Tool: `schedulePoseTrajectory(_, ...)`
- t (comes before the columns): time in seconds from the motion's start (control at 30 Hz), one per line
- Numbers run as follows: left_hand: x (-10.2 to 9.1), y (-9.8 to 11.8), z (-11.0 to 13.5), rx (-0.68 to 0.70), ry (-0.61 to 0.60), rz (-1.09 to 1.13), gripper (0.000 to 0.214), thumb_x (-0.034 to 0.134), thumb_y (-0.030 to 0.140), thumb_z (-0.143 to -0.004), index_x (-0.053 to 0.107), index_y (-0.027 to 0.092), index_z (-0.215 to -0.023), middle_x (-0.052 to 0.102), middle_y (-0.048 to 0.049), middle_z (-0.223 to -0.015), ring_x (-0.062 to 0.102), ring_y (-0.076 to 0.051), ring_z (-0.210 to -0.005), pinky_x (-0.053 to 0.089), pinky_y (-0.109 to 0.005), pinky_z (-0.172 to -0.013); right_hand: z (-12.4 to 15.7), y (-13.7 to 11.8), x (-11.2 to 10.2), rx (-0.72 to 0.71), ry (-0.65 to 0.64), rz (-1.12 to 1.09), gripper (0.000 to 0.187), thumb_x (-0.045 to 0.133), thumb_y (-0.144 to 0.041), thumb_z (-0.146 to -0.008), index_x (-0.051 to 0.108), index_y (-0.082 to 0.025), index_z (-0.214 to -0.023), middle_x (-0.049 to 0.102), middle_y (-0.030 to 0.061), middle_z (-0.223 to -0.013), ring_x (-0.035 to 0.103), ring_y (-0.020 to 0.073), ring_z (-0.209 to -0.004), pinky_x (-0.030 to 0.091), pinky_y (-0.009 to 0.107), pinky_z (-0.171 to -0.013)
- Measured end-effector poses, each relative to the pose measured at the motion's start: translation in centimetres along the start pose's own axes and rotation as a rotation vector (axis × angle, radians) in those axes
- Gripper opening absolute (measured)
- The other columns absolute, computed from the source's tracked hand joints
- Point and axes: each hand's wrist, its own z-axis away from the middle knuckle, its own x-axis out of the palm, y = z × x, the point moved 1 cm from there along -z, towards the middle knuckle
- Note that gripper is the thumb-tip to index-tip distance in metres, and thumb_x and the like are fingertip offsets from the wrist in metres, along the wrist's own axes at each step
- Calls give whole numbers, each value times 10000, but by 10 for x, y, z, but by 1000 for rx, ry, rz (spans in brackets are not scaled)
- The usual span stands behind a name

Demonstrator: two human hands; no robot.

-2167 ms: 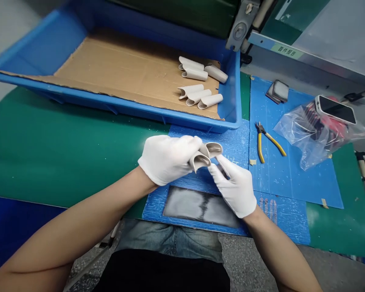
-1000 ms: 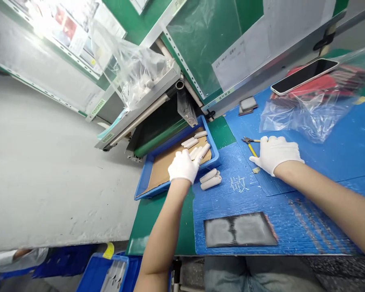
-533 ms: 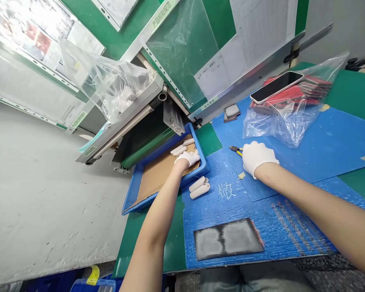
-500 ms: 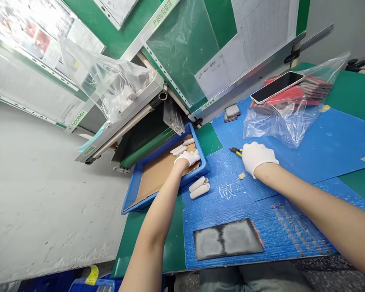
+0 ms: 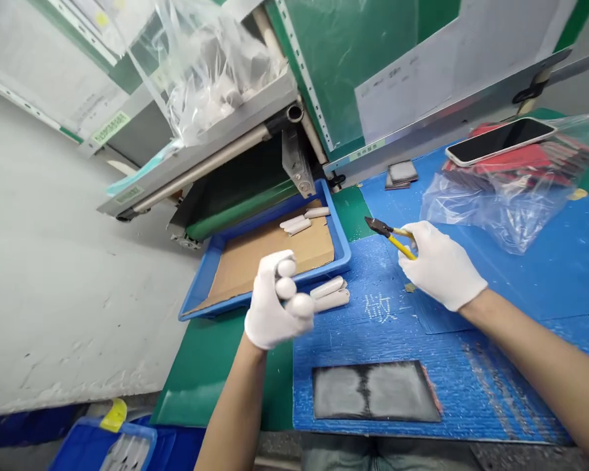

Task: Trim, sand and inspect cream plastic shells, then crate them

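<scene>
From my seat I have the left hand (image 5: 269,307) curled around what look like three white tubes (image 5: 286,288), rounded ends toward me; glove and tubes blend, so I cannot tell how tight the grip is. More tubes (image 5: 334,299) lie just right of that grip on the blue mat (image 5: 343,340), and others sit beyond it in the tray (image 5: 344,256).

The right hand (image 5: 439,265) is closed about the yellow handles of the pliers (image 5: 380,227), whose dark head points out ahead of the fingers.

I judge the tubes light, thin and fairly stiff, smooth enough to slide against cloth gloves, and liable to dent if squeezed. I'd hold them mid-length. The pliers should feel rigid and heavier, safest by the handles.
</scene>
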Motion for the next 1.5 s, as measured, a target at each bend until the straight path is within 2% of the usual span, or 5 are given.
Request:
schedulePoseTrajectory(0.13, 9, 12, 33, 69, 35, 232, 710, 704, 377, -792, 440, 270, -1442, 637, -127, -1150, 730, -314, -962, 635, -507, -787, 25, -33, -3, -417, 116, 35, 517, 586, -230, -899, 598, -231, -1416, 667, 74, -980, 609, 245, -852, 431, 350, -716)
schedulePoseTrajectory(0.23, 25, 9, 36, 139, 153, 247, 764, 745, 358, -784, 444, 241, -1477, 649, -136, -1143, 729, -339, -1001, 627, -545, -818, 35, -45, 0, -563, 113, 94, 609, 588, -184, -903, 546, -277, -1503, 651, 56, -920, 524, 214, -744, 333, 339, -656)
schedulePoseTrajectory(0.83, 59, 15, 52, 141, 21, 249, 902, 755, 540, -858, 310, 180, -1555, 661, -191, -1353, 659, -336, -1232, 550, -507, -1045, 38, -52, 10, -488, 26, 224, 471, 564, -405, -1023, 589, -223, -1457, 693, 94, -969, 519, 230, -770, 289, 346, -644)
schedulePoseTrajectory(1.27, 62, 12, 53, 122, 23, 285, 856, 727, 303, -812, 323, 179, -1556, 653, -173, -1383, 648, -310, -1252, 533, -501, -1080, 51, -52, 10, -471, 35, 271, 395, 579, -339, -1001, 631, -292, -1389, 657, -7, -735, 554, 161, -629, 196, 319, -554)
schedulePoseTrajectory(1.5, 62, 9, 53, 154, 15, 315, 937, 698, 197, -727, 307, 190, -1578, 649, -166, -1397, 657, -322, -1254, 557, -504, -1045, 40, -44, 2, -506, 18, 112, 483, 589, -379, -1015, 552, -261, -1482, 732, 40, -928, 609, 179, -756, 319, 299, -626)
